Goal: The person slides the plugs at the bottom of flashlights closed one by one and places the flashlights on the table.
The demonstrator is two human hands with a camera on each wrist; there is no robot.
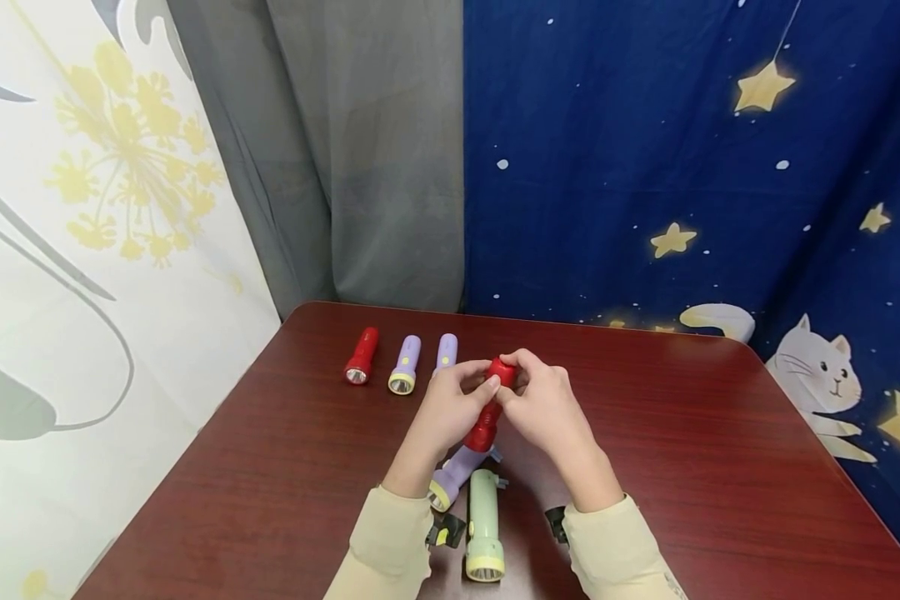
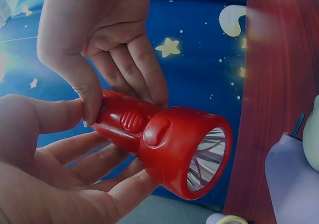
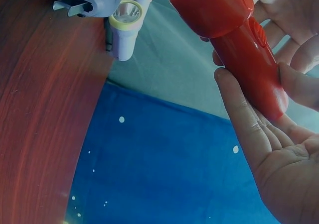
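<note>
Both hands hold a red flashlight [image 1: 483, 432] above the table, its head tilted down toward the person. My left hand [image 1: 448, 410] grips it from the left, thumb on the body and fingers behind. From the other side my right hand [image 1: 546, 404] holds the tail end between thumb and fingers. In the left wrist view, the flashlight's [image 2: 172, 147] ridged slide switch and clear reflector show. Below the hands lie a purple flashlight [image 1: 459, 468] with plug prongs out and a pale green flashlight [image 1: 483, 517], also with prongs out.
Farther back on the brown table [image 1: 682, 442] lie another red flashlight [image 1: 363, 352] and two purple flashlights, one in full sight [image 1: 407, 360], the other [image 1: 446, 348] partly behind the left hand. Grey and blue curtains [image 1: 570, 167] hang behind the table's far edge.
</note>
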